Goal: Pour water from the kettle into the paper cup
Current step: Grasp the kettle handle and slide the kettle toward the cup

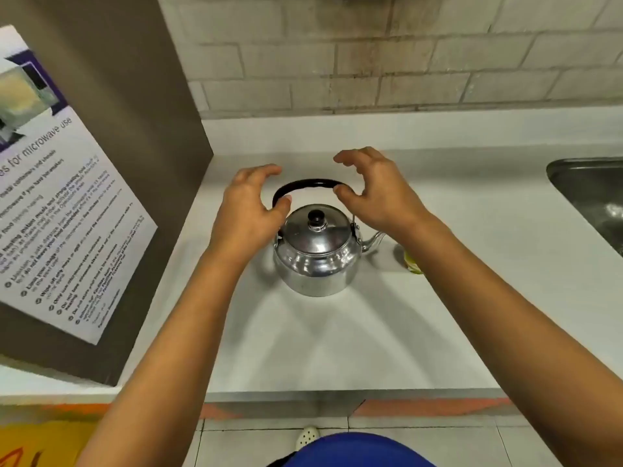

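Near the counter's (pixel 337 348) back left corner stands the steel kettle (pixel 315 256), lid on, spout rightward; both hands — left hand (pixel 249 210), right hand (pixel 374 193) — open beside its black handle (pixel 308 184), gripping nothing; the cup (pixel 413 262) is mostly hidden behind the right forearm — lifting and pouring remain.

White brick wall (pixel 371 62), white counter (pixel 337 332), steel sink (pixel 593 193) right, tiled floor (pixel 269 439).

The right arm (pixel 472 281) hides nearly all of a yellow-green thing (pixel 413 262) beside the spout (pixel 372 240); whether it is the cup cannot be told. The sink (pixel 593 193) and the notice (pixel 57 203) are cut off by the frame's edges. The notice's small print is unreadable.
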Demonstrator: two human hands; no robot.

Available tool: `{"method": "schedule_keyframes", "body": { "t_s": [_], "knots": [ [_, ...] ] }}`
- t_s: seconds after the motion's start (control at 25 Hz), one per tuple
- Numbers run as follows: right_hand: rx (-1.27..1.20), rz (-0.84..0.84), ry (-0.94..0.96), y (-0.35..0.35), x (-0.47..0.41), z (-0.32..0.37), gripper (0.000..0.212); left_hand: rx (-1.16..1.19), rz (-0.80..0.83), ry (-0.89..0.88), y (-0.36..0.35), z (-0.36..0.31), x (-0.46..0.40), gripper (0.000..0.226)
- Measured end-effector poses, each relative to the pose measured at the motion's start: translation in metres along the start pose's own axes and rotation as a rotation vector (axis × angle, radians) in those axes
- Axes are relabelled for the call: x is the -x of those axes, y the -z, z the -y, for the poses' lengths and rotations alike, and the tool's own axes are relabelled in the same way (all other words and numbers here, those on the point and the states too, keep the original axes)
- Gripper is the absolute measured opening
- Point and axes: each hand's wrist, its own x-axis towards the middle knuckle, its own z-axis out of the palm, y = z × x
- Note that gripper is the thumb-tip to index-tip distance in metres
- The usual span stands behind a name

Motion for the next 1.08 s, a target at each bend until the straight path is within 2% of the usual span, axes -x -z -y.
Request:
{"method": "schedule_keyframes", "body": {
  "t_s": [0.08,0.24,0.44,0.56,0.72,0.88,1.08],
  "knots": [
    [0.043,0.0,-0.018,-0.011,-0.008,-0.003,0.047,-0.013,-0.016,0.007,-0.005,0.011,-0.01,0.052],
    [0.066,0.031,-0.063,-0.034,-0.02,-0.011,0.044,0.027,0.095,0.078,-0.021,0.03,-0.028,0.05],
    [0.027,0.019,-0.118,-0.05,-0.036,-0.015,0.018,0.328,0.222,0.14,-0.034,0.03,-0.046,0.011],
    [-0.025,-0.036,-0.184,-0.057,-0.039,-0.018,0.002,0.452,0.297,0.242,-0.04,0.029,-0.051,0.015],
    [-0.038,-0.124,-0.276,-0.065,-0.036,-0.018,0.016,0.647,0.353,0.359,-0.043,0.029,-0.05,0.024],
    [-0.112,-0.178,-0.357,-0.068,-0.035,-0.013,0.02,0.792,0.282,0.475,-0.045,0.021,-0.047,0.04],
    [-0.191,-0.191,-0.258,-0.053,-0.027,0.001,0.012,0.879,0.187,0.456,-0.035,0.007,-0.039,0.047]
  ]
}}
